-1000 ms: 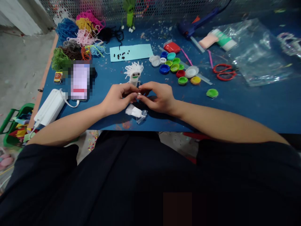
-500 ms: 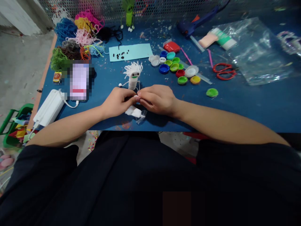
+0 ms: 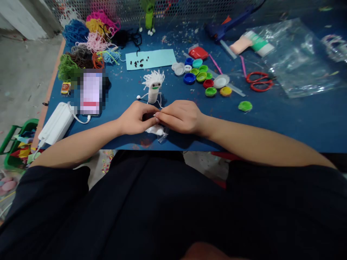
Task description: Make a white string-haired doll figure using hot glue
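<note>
Fine fingertip work on hand, by the look of it: handling a piece (image 3: 154,116) held just where left grip (image 3: 134,120) and right grip (image 3: 182,117) meet, low over the near edge of the bench (image 3: 298,119). Both closed tip to tip, pinching that pale piece from either side; too small to tell its kind. Directly beneath the grips, lying on the bench, a white packet (image 3: 158,130). Just beyond them, upright, a doll (image 3: 153,88) with white yarn hair; farther beyond and to the right, caps (image 3: 202,77). Probably called for next: a light, steady squeeze with planted wrists and no twisting. Forearms angled in from both sides, wrists low, knuckles up, fingers curled inward.
</note>
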Demonstrator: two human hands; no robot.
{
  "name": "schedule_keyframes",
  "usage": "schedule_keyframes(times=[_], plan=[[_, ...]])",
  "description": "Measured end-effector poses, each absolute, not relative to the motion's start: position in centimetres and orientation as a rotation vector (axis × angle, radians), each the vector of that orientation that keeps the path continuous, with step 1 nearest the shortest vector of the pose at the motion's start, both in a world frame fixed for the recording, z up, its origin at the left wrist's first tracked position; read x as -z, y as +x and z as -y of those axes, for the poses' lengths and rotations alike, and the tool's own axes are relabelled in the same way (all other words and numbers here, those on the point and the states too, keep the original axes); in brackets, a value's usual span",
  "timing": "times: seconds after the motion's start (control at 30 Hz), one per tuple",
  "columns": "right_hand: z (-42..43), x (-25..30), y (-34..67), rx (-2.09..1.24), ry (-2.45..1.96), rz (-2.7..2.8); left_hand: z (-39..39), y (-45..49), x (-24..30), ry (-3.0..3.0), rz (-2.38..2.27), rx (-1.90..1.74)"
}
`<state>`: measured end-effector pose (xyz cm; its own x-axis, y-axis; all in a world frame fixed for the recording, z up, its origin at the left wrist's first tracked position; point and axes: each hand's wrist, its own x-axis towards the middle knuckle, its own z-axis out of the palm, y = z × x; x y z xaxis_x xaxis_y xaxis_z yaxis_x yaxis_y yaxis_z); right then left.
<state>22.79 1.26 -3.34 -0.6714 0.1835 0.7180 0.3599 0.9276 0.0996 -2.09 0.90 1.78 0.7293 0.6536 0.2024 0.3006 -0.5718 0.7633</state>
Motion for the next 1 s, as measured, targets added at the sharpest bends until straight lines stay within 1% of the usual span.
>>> schedule_keyframes(times=[0.27, 0.37, 0.47, 0.53, 0.6, 0.73, 0.9, 1.0], plan=[[-1.6, 3.6, 22.8, 0.227, -0.526, 2.402, -1.4, -2.2, -1.5, 2.222, -0.677, -0.55], [-1.8, 3.2, 22.7, 0.179, -0.532, 2.344, -1.3, -2.0, -1.5, 2.208, -0.687, -0.561], [-2.1, 2.6, 22.7, 0.097, -0.582, 2.181, -1.2, -2.0, -1.4, 2.215, -0.753, -0.665], [-2.7, 2.5, 22.7, -0.064, -0.698, 2.003, -1.2, -2.2, -1.4, 2.224, -0.816, -0.752], [-3.6, 2.8, 22.9, -0.293, -0.829, 1.844, -1.2, -2.4, -1.4, 2.218, -0.879, -0.827], [-6.0, 4.2, 23.4, -0.705, -0.956, 1.726, -1.4, -2.7, -1.3, 2.131, -1.022, -0.997], [-7.8, 5.2, 23.9, -0.973, -0.921, 1.733, -2.8, -3.4, -0.6, 1.98, -1.186, -1.195], [-8.3, 4.9, 24.1, -1.097, -0.874, 1.84, -4.7, -4.4, 0.2, 1.987, -1.232, -1.187]])
